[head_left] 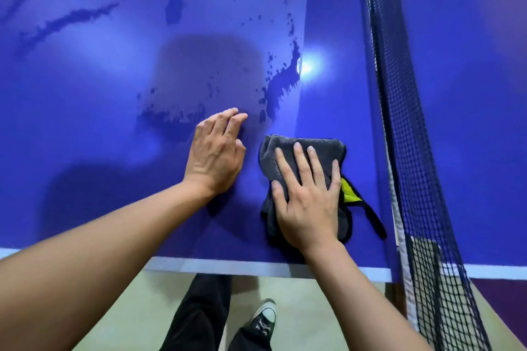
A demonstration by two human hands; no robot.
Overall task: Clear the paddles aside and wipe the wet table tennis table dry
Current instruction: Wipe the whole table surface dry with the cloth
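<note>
- Blue and glossy, the flat table tennis table (85,137) fills most of the view, with a pale white border line (228,265) along its near edge.
- Dark wet patches and streaks of water (282,82) lie scattered over the surface, the thickest just beyond the hands, with others further off to the left.
- A dark grey, fluffy microfibre cloth (275,148) with black edging and a yellow-green patch lies bunched on the table, near the edge and close to the net.
- The right hand (308,202) lies flat on top of that cloth, fingers straight and spread, pressing it down onto the surface.
- The left hand (215,154) rests palm-down on the bare table just beside the cloth, fingers straight and close together, holding nothing.
- A black mesh net (399,100) crosses the table on the right.
- Below the table edge, black trousers (199,316) and a black-and-white canvas sneaker (263,319) stand on a pale greenish floor (114,308).
</note>
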